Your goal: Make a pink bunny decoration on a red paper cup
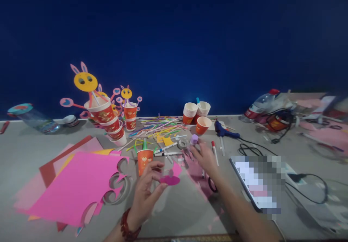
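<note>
Head-cam. view, taken from above table (pixel 176 213), directed fwd. & down; L. hand (pixel 146 187) & R. hand (pixel 206 158) framed close, wall (pixel 174 46) beyond.

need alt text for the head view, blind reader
The left hand holds a bright pink paper cutout above a grey table, while the right hand is at a small purple object. Behind, at left, red paper cups bear round yellow rabbit-eared faces.

The left hand (pixel 146 189), just below and left of the frame's centre, bends its fingers toward the thumb in a pinch, its forearm (pixel 115 235) rising from the bottom edge. The right forearm (pixel 239 211) slants up-left to the right hand (pixel 205 156), its fingertips too blurred to read surely.
</note>
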Demonstrator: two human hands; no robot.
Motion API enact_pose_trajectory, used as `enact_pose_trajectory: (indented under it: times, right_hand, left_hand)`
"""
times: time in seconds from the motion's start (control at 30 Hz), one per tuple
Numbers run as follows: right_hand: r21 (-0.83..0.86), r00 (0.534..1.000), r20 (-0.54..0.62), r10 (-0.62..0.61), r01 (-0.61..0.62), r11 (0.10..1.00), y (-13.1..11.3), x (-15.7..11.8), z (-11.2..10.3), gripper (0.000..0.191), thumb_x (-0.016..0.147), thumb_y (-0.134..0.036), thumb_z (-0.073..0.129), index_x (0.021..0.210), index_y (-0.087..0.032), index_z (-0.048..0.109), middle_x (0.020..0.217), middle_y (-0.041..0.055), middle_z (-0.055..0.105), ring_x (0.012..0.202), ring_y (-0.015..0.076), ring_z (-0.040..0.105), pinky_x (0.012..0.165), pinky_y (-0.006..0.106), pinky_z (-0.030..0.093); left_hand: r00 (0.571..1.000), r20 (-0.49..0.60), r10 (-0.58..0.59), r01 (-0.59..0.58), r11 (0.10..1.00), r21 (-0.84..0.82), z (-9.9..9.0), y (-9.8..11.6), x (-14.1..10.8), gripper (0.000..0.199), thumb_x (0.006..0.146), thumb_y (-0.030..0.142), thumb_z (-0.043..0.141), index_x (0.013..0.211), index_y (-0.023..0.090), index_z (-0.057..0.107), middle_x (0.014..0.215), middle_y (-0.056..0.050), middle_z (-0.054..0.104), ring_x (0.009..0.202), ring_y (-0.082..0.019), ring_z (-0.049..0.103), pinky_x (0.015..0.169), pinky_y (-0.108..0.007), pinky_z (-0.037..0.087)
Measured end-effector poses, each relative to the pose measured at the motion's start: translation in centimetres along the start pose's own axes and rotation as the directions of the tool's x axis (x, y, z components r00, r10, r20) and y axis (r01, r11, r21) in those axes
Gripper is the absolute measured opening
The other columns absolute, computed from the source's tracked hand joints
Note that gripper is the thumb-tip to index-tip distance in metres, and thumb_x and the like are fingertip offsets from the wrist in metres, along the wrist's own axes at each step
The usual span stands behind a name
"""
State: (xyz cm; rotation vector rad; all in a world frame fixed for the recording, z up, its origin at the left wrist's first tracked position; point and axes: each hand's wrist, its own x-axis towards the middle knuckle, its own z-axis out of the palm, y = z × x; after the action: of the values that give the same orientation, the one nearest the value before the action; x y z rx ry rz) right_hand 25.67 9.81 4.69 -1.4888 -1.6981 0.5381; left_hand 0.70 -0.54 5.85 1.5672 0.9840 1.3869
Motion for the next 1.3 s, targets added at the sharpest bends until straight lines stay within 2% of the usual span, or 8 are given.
enact_pose_trajectory:
  times: [0.07,0.2,0.37,0.53,0.67,0.77,0.97,1.3]
  right_hand:
    - [0.082,0.972,0.194,-0.13,0.116,0.99,-2.9,-1.6,-0.2,0.031,0.092,-0.042,0.053,0.109,-0.019,0.062,0.104,0.0108,0.069,0.093,0.0264,0.064,0.085,0.037,0.048]
    - [0.41,0.791,0.506,-0.343,0.129,0.903,-7.6,-5.3,0.2,0.027,0.094,-0.04,0.054,0.114,-0.024,0.062,0.102,0.0051,0.069,0.088,0.0206,0.063,0.078,0.029,0.05]
    - [0.476,0.858,0.438,-0.267,0.03,0.879,-8.4,-7.8,2.3,0.023,0.095,-0.036,0.053,0.111,-0.022,0.062,0.098,0.004,0.07,0.088,0.0202,0.065,0.077,0.028,0.05]
    - [0.057,0.916,0.341,-0.21,0.203,0.978,-6.6,-9.0,2.3,0.028,0.095,-0.037,0.051,0.116,-0.02,0.06,0.094,0.0088,0.073,0.077,0.0245,0.067,0.066,0.03,0.047]
    - [0.048,0.974,0.201,-0.103,0.095,0.994,-4.9,-9.5,-0.2,0.025,0.097,-0.035,0.046,0.116,-0.022,0.056,0.089,0.0056,0.071,0.07,0.0206,0.065,0.062,0.028,0.047]
    - [0.176,0.989,0.104,-0.106,0.087,0.981,-5.5,-9.8,-1.8,0.02,0.096,-0.033,0.048,0.113,-0.024,0.053,0.092,0.0038,0.067,0.074,0.0184,0.063,0.064,0.025,0.048]
    - [0.181,0.956,0.147,-0.254,0.226,0.957,-8.5,-9.9,-0.6,0.025,0.091,-0.029,0.055,0.115,-0.025,0.051,0.101,0.0055,0.067,0.082,0.0197,0.066,0.068,0.027,0.049]
    - [0.123,0.958,0.168,-0.232,0.213,0.969,-8.8,-9.3,0.7,0.02,0.092,-0.03,0.054,0.11,-0.022,0.05,0.09,0.0051,0.069,0.069,0.019,0.065,0.06,0.027,0.047]
  left_hand:
    - [0.999,0.021,0.05,-0.05,0.998,-0.029,-0.3,0.9,0.7,0.008,0.086,0.025,0.065,0.08,0.02,0.063,0.14,-0.011,0.048,0.131,-0.03,0.043,0.107,-0.049,0.035]
    - [0.996,0.093,0.018,0.005,0.97,-0.243,-0.1,1.9,1.4,0.02,0.084,0.037,0.069,0.075,0.02,0.065,0.131,-0.012,0.056,0.126,-0.032,0.048,0.105,-0.051,0.037]
    - [0.963,-0.043,-0.268,0.195,0.793,-0.577,2.2,2.0,1.5,0.025,0.079,0.045,0.072,0.082,0.021,0.064,0.079,-0.002,0.062,0.081,-0.019,0.062,0.083,-0.038,0.052]
    - [0.888,-0.146,-0.435,0.173,0.613,-0.771,2.4,1.8,2.4,0.02,0.081,0.039,0.071,0.076,0.022,0.061,0.074,0.003,0.058,0.073,-0.013,0.058,0.086,-0.037,0.053]
    - [0.86,-0.447,-0.246,-0.027,0.853,-0.521,-0.2,1.4,2.3,0.016,0.086,0.036,0.066,0.079,0.023,0.061,0.074,0.004,0.058,0.077,-0.013,0.057,0.084,-0.031,0.051]
    - [0.93,-0.345,-0.127,0.116,0.992,-0.052,-1.0,1.2,1.7,0.014,0.087,0.032,0.065,0.079,0.021,0.062,0.076,0.002,0.059,0.073,-0.013,0.054,0.071,-0.024,0.045]
    - [0.992,-0.098,-0.075,0.105,0.93,0.351,1.0,1.5,0.8,0.024,0.094,0.028,0.051,0.071,0.02,0.051,0.066,0.003,0.049,0.062,-0.014,0.046,0.06,-0.024,0.036]
    - [0.997,0.076,0.02,-0.054,0.878,0.476,1.0,1.3,0.2,0.018,0.095,0.016,0.043,0.089,0.022,0.059,0.087,-0.005,0.064,0.083,-0.021,0.058,0.074,-0.03,0.043]
